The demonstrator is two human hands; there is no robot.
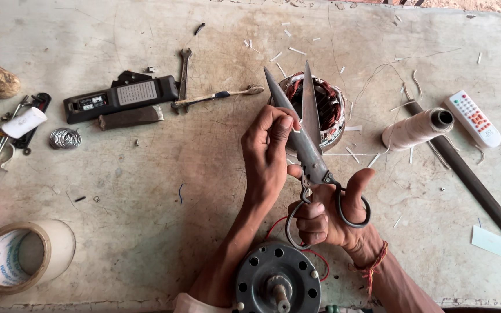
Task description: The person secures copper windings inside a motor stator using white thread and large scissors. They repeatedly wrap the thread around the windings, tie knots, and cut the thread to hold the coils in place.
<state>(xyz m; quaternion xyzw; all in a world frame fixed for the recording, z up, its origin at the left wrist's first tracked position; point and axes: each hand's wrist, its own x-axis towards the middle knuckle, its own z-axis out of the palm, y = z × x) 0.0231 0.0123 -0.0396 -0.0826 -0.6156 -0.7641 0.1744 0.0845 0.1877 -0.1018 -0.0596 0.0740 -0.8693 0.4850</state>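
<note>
My right hand (327, 215) grips the loop handles of a large pair of metal scissors (307, 139), blades slightly apart and pointing away from me. My left hand (268, 152) pinches a small white strip against the left blade near its middle. Behind the blades lies a motor stator (333, 110) with copper-red windings. A round grey motor end cover (275, 281) with a shaft sits at the near edge, under my forearms, with red wire beside it.
On the worn table (163, 185) lie a spool of white thread (416, 128), a white remote (472, 118), a long dark file (471, 182), a wrench (184, 72), a toothbrush (221, 95), a black meter (120, 95), a tape roll (14, 258), a wire coil (64, 138), and scattered white paper scraps.
</note>
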